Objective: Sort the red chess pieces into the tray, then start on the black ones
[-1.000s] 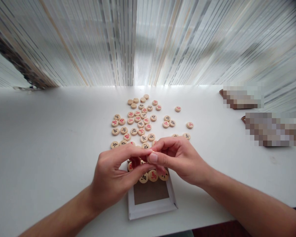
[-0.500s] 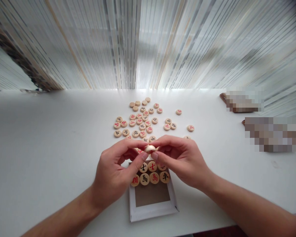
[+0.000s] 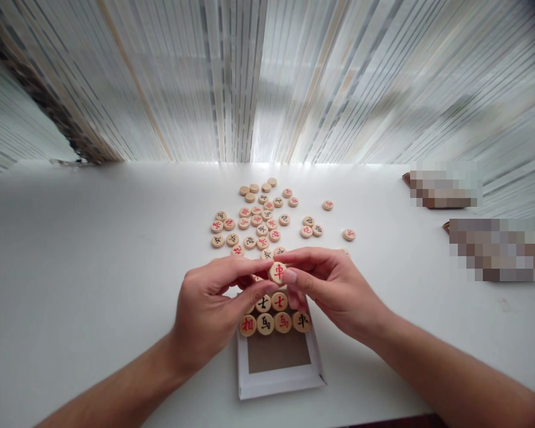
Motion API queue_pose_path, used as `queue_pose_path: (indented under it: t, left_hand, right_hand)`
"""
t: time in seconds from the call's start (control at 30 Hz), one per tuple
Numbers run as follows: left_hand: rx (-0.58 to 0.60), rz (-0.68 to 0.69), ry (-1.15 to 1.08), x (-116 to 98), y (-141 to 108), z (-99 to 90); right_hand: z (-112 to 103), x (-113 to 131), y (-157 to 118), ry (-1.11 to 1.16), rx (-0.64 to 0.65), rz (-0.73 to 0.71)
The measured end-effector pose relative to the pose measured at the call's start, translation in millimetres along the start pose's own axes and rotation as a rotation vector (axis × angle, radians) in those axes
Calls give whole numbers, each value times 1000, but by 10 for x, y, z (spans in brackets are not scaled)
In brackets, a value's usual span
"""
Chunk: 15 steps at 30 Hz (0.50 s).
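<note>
A round wooden Chinese chess piece point(image 3: 277, 272) with a red character faces me, pinched at its edges between both hands. The fingertips of my left hand point(image 3: 220, 297) press its left side, and the thumb and forefinger of my right hand point(image 3: 330, 291) grip its right side. Below them lies a shallow white box point(image 3: 252, 386) with a grey-brown bottom. Rows of chess pieces point(image 3: 265, 324) with red and black characters fill its far part, partly covered by my hands.
Many loose chess pieces point(image 3: 256, 220) lie scattered behind my hands on the white table point(image 3: 116, 267). A few at the back show blank faces. Two pixelated brownish objects point(image 3: 497, 252) sit at the right. A striped curtain point(image 3: 232, 77) hangs along the table's far edge.
The held piece has turned from showing its edge to showing its red character toward me. The view has shifted slightly, so the tabletop items appear a little further right.
</note>
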<state>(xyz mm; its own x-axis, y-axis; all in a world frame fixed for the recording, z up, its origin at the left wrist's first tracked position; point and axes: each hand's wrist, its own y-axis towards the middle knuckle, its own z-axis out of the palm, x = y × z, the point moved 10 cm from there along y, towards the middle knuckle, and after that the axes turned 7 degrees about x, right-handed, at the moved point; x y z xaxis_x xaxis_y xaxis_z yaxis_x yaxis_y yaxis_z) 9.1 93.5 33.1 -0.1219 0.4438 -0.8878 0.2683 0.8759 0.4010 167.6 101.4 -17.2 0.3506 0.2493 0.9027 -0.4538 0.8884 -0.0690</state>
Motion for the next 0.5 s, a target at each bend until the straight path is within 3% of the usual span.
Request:
queue_pose_path:
  t: [0.2, 0.5]
  left_hand:
    - [-22, -181, -149, 162, -20, 1]
    - [15, -309, -370, 262, 19, 82]
  right_hand:
    - [6, -42, -10, 33, 8, 44]
    - [52, -19, 10, 73, 43, 30]
